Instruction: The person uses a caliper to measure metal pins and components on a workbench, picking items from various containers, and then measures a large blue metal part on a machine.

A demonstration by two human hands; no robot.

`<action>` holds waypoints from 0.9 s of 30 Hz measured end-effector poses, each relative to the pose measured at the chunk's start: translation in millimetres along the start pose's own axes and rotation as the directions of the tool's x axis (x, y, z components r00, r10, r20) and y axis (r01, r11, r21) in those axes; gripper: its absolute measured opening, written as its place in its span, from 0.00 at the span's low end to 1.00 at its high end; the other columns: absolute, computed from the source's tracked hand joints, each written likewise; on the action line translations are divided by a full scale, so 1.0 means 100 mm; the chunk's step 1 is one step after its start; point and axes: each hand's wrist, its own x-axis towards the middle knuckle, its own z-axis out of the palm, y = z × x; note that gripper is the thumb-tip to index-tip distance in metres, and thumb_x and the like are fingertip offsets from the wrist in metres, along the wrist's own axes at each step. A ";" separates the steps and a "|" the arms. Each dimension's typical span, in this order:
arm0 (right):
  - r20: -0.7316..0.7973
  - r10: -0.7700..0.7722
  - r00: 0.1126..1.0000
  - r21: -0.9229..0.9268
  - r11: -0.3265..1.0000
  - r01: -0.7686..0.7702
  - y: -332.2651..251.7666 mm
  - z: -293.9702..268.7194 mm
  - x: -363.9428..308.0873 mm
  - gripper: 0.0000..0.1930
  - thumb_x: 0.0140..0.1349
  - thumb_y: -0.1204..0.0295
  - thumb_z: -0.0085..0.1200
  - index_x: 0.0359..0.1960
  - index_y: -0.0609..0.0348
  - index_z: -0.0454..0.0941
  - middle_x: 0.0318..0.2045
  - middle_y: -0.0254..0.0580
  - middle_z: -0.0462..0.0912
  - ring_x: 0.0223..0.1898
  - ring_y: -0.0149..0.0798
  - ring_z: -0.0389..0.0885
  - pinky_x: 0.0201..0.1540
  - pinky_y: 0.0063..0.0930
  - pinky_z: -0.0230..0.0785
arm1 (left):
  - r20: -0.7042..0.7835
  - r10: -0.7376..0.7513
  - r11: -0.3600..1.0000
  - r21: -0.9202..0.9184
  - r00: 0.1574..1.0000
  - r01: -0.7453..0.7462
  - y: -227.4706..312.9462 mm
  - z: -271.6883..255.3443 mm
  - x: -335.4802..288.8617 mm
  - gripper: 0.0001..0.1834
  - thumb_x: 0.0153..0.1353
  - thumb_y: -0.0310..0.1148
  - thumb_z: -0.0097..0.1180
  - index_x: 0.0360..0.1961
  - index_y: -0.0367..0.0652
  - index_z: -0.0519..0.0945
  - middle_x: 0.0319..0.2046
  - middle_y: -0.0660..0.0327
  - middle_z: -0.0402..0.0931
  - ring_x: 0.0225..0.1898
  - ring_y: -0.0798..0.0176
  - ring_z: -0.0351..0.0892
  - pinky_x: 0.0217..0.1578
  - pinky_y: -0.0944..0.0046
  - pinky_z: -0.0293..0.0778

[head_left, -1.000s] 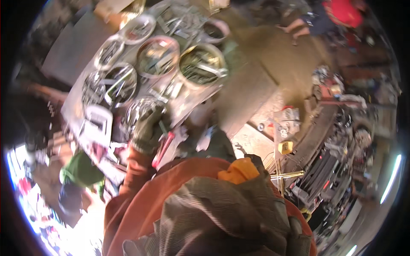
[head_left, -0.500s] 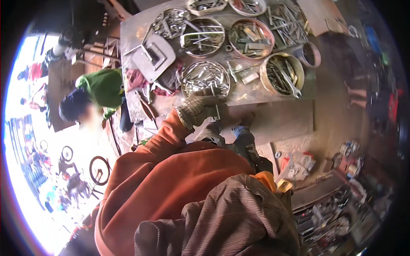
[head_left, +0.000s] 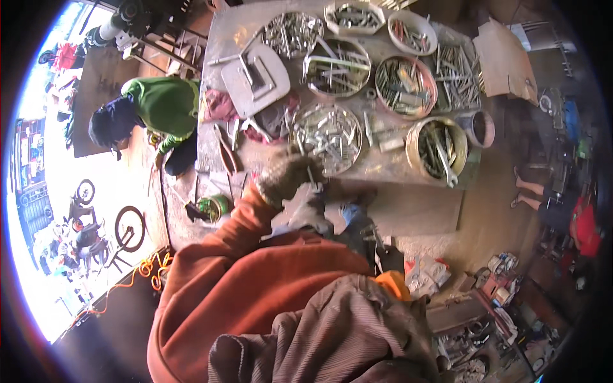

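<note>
My left hand [head_left: 282,179], in a knitted work glove, reaches out from an orange sleeve just off the near edge of the metal table. Its fingers are closed on a thin metal rod [head_left: 311,174]; much of the rod is hidden by the glove. Just beyond the hand stands a round tray [head_left: 295,142] full of short bright metal pieces. No right hand shows; brown ribbed cloth [head_left: 325,325] covers my lower right side.
Beyond are several containers of metal parts, including a tin [head_left: 410,144] with a wrench [head_left: 451,179]. Pliers [head_left: 226,153] lie left of my hand, near a grey plate [head_left: 271,67]. A person in green [head_left: 163,108] bends at the left. Cardboard [head_left: 507,60] sits at the far right corner.
The view has shifted, so the table appears further right and lower. My left hand still grips the rod and now sits slightly lower in the picture.
</note>
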 end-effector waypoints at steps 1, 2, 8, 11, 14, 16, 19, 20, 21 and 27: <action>0.004 -0.051 0.999 0.073 0.996 0.051 -0.07 -0.04 -0.03 0.24 0.58 0.56 0.67 0.48 0.63 0.85 0.31 0.49 0.87 0.35 0.36 0.84 0.41 0.34 0.75 | 0.009 0.015 0.997 -0.070 1.000 -0.014 -0.02 0.04 0.00 0.11 0.62 0.24 0.58 0.46 0.39 0.77 0.35 0.54 0.81 0.35 0.53 0.84 0.40 0.48 0.83; -0.029 -0.057 0.998 0.178 0.982 0.061 -0.14 -0.04 -0.06 0.23 0.58 0.57 0.67 0.48 0.63 0.85 0.31 0.46 0.86 0.34 0.35 0.83 0.40 0.33 0.74 | -0.055 0.009 0.999 -0.035 0.998 -0.011 -0.06 -0.01 0.00 0.15 0.62 0.25 0.59 0.51 0.40 0.76 0.37 0.54 0.80 0.37 0.51 0.84 0.42 0.45 0.83; -0.050 -0.080 0.996 0.359 0.929 0.093 -1.17 -0.41 -0.04 0.20 0.59 0.64 0.68 0.46 0.66 0.83 0.29 0.33 0.81 0.33 0.26 0.74 0.37 0.29 0.70 | -0.131 0.009 0.985 0.173 0.991 0.014 -0.03 0.01 0.01 0.19 0.61 0.27 0.62 0.53 0.39 0.76 0.37 0.53 0.81 0.34 0.52 0.84 0.36 0.46 0.85; -0.124 -0.220 0.968 0.241 0.939 0.245 -1.31 -0.51 0.34 0.23 0.59 0.56 0.68 0.50 0.59 0.83 0.29 0.43 0.84 0.29 0.37 0.79 0.37 0.36 0.73 | -0.150 -0.028 0.957 0.283 0.988 0.071 -0.01 -0.03 0.05 0.18 0.62 0.28 0.63 0.52 0.38 0.77 0.34 0.53 0.82 0.31 0.55 0.84 0.32 0.51 0.85; -0.120 -0.297 0.947 0.304 0.897 0.320 -1.57 -0.65 0.67 0.23 0.58 0.55 0.69 0.48 0.58 0.82 0.33 0.48 0.85 0.35 0.40 0.82 0.42 0.37 0.75 | -0.182 -0.037 0.941 0.324 0.983 0.096 0.03 0.14 0.10 0.15 0.62 0.28 0.64 0.48 0.36 0.78 0.33 0.53 0.83 0.29 0.57 0.84 0.30 0.53 0.86; -0.070 -0.440 0.895 0.260 0.858 0.442 -1.75 -0.79 1.00 0.23 0.58 0.56 0.69 0.49 0.57 0.82 0.35 0.49 0.86 0.37 0.41 0.83 0.44 0.35 0.75 | -0.183 -0.018 0.938 0.337 0.983 0.080 0.04 0.22 0.14 0.16 0.62 0.28 0.65 0.49 0.35 0.78 0.34 0.53 0.83 0.30 0.57 0.85 0.32 0.52 0.87; -0.016 -0.488 0.873 0.314 0.826 0.468 -1.84 -0.80 1.27 0.22 0.58 0.57 0.69 0.48 0.57 0.83 0.35 0.48 0.87 0.39 0.40 0.84 0.45 0.34 0.75 | -0.158 -0.005 0.950 0.307 0.987 0.054 0.06 0.46 0.18 0.19 0.63 0.27 0.64 0.55 0.38 0.77 0.37 0.53 0.84 0.37 0.54 0.87 0.39 0.51 0.88; 0.032 -0.495 0.868 0.398 0.803 0.443 -1.88 -0.81 1.34 0.21 0.57 0.58 0.69 0.47 0.57 0.84 0.35 0.47 0.86 0.39 0.38 0.84 0.45 0.34 0.74 | -0.133 -0.029 0.965 0.253 0.991 0.063 0.06 0.44 0.23 0.20 0.64 0.26 0.63 0.57 0.38 0.76 0.40 0.53 0.83 0.40 0.53 0.87 0.43 0.50 0.87; 0.081 -0.502 0.861 0.477 0.779 0.408 -1.87 -0.82 1.39 0.20 0.57 0.59 0.69 0.45 0.58 0.85 0.34 0.46 0.86 0.39 0.37 0.84 0.45 0.33 0.74 | -0.113 -0.056 0.978 0.192 0.992 0.077 0.05 0.41 0.27 0.21 0.65 0.26 0.61 0.58 0.39 0.75 0.43 0.53 0.83 0.43 0.52 0.87 0.47 0.49 0.86; -0.004 -0.410 0.912 0.290 0.872 0.393 -1.79 -0.78 1.21 0.21 0.58 0.54 0.68 0.44 0.59 0.85 0.31 0.42 0.85 0.33 0.37 0.82 0.40 0.36 0.74 | 0.066 -0.167 0.959 0.244 0.984 0.146 0.12 1.04 0.70 0.23 0.67 0.21 0.54 0.64 0.38 0.71 0.49 0.56 0.80 0.51 0.52 0.83 0.53 0.49 0.82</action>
